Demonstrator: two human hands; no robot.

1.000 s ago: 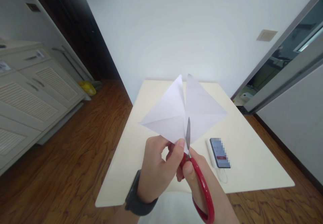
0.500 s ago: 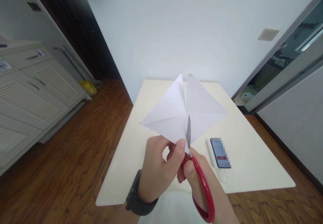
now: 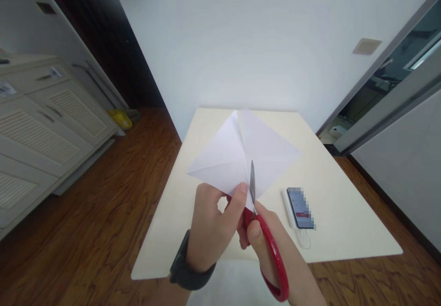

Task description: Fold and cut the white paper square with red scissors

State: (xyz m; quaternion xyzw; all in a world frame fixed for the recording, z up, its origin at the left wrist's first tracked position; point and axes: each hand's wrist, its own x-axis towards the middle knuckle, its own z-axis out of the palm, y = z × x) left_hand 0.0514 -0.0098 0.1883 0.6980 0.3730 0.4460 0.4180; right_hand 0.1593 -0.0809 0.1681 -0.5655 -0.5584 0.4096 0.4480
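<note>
Left hand pinches creased white paper; right hand grips red scissors.

Left hand pinching folded white paper, red-handled scissors in right hand, above cream table.

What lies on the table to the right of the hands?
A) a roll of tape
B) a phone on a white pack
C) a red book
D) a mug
B: a phone lies on a white pack on the table, right of the right hand holding the scissors.
</note>
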